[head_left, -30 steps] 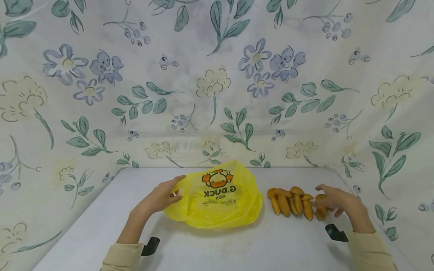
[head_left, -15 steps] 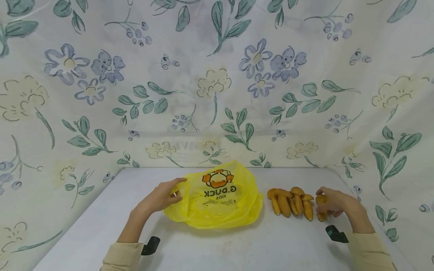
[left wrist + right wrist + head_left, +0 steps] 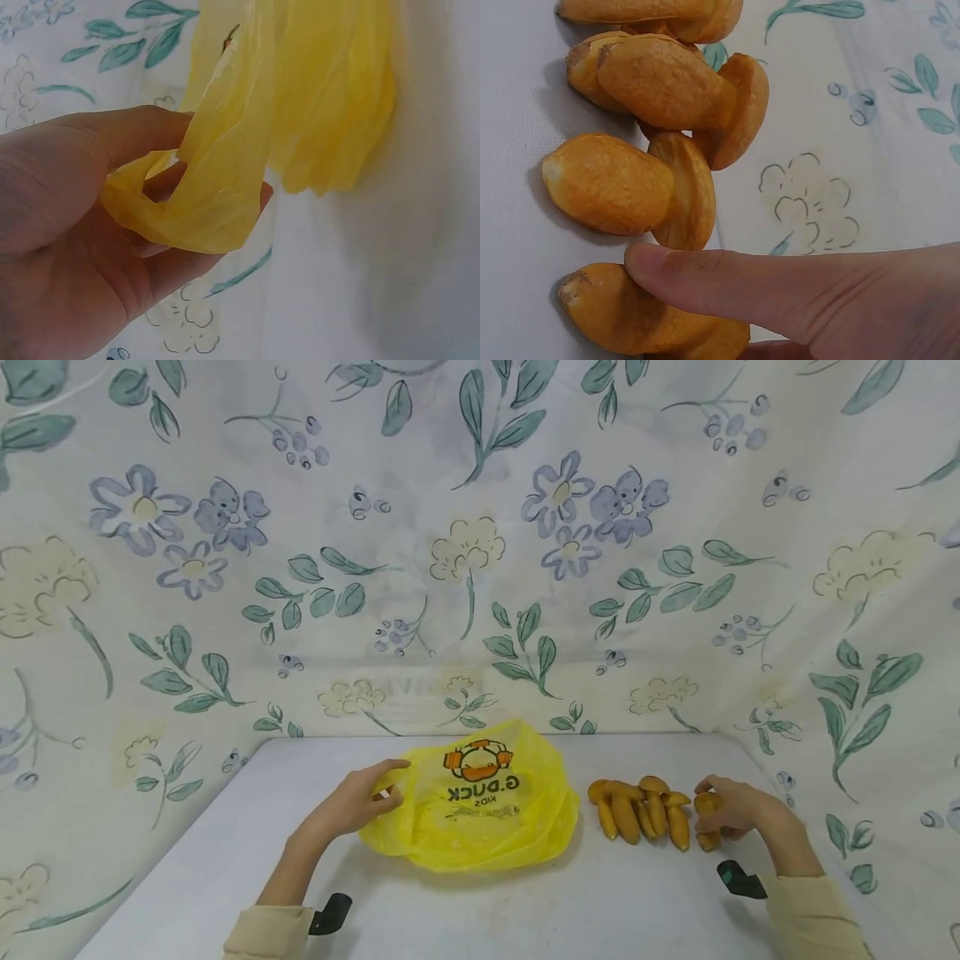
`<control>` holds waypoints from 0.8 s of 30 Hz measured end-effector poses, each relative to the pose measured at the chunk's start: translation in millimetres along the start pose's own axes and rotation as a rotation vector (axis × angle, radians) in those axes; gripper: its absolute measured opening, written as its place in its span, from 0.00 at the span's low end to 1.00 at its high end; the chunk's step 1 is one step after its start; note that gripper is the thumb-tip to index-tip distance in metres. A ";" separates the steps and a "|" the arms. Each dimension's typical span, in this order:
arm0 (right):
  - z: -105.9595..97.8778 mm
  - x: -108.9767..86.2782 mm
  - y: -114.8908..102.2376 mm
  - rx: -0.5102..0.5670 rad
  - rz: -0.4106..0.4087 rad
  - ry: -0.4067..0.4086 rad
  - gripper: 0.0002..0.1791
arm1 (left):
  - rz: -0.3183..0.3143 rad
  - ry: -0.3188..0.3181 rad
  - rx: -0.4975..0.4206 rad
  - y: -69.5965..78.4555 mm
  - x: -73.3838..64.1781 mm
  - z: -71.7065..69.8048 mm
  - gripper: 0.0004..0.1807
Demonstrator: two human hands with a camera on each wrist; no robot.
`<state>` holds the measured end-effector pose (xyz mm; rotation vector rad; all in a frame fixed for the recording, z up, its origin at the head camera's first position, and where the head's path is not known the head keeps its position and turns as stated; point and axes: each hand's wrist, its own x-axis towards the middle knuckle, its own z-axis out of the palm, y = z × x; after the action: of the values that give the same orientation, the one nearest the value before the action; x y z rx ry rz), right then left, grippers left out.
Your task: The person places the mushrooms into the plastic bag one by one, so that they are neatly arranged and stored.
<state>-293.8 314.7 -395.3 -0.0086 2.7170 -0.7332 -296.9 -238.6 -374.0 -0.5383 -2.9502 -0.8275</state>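
Bag, yellow plastic (image 3: 495, 839), one: crumpled and translucent, on the white surface (image 3: 525, 918), roughly central, with its upper part standing up at the back. An orange and black printed design (image 3: 478, 762) faces forward; the lettering beneath it, "G.DUCK KIDS", shows in mirror image.

Left hand (image 3: 352, 802), one: at the bag's left edge, holding a loop of the plastic, with the thumb on one side and the fingers curled behind, partly covered by the film.

Mushroom, orange-brown, single (image 3: 607, 307): on the surface at the right end of a row, pale foot toward the person. Its cap end is partly hidden by the hand.

Right hand (image 3: 738, 806), one: clamped on that single mushroom, thumb laid across the stem and the other fingers at the far side, mostly hidden.

Mushrooms, orange-brown, group (image 3: 624, 818): several, on the surface between the bag and the right hand, side by side, some overlapping, caps toward the back, feet toward the person. The nearest of them lies just beside the single one.

Sleeves, beige: left (image 3: 270, 931) and right (image 3: 813, 910). A black device shows at each wrist.

Cloth, off-white (image 3: 465, 593): hung behind, printed with blue and cream flowers, green leaves and berries.
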 end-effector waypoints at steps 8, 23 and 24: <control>-0.5 -0.8 0.1 0.007 0.017 0.001 0.38 | 0.047 0.088 -0.052 -4.4 1.2 11.2 0.24; 2.6 1.4 -1.7 0.009 0.014 0.011 0.38 | -0.014 0.187 -0.187 -16.3 0.6 19.9 0.22; 2.0 1.2 -1.3 0.009 0.014 0.011 0.38 | -0.016 0.182 -0.202 -15.9 1.1 20.3 0.22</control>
<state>-294.4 312.5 -396.7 0.0161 2.7217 -0.7435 -302.1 -240.6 -399.3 -0.4215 -2.7272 -1.1205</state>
